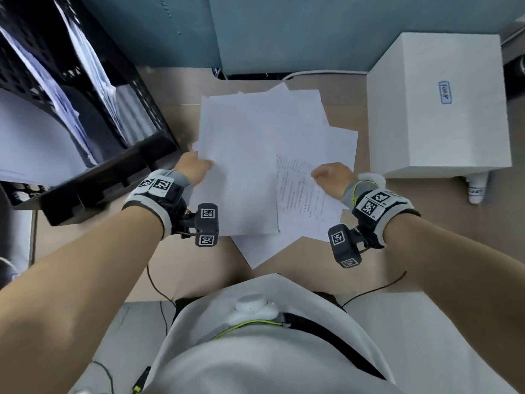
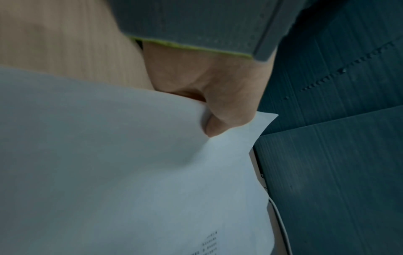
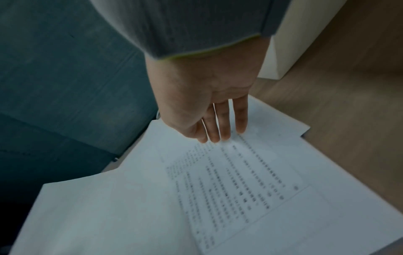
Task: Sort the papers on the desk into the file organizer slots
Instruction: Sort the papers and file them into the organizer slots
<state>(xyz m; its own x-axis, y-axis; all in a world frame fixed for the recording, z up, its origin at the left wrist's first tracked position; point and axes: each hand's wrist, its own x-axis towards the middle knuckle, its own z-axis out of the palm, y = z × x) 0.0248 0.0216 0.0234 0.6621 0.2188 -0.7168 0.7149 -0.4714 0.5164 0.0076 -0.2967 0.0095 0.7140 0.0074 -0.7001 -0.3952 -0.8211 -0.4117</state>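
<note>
A loose pile of white papers (image 1: 287, 120) lies spread on the wooden desk (image 1: 335, 260). My left hand (image 1: 194, 169) pinches the left edge of a blank white sheet (image 1: 241, 166), thumb on top; the left wrist view shows that hand (image 2: 218, 107) gripping the sheet (image 2: 109, 163) lifted off the desk. My right hand (image 1: 329, 177) rests with straight fingers on a printed sheet (image 1: 301, 191); in the right wrist view its fingers (image 3: 224, 127) touch the top of the printed sheet (image 3: 240, 186). The black mesh file organizer (image 1: 93, 155) stands at the left with papers in its slots.
A white box (image 1: 437, 109) with a blue label stands on the desk at the right, a small white bottle (image 1: 477, 189) in front of it. A teal partition (image 1: 284, 32) runs along the back. Black cables (image 1: 156, 282) trail over the desk's near edge.
</note>
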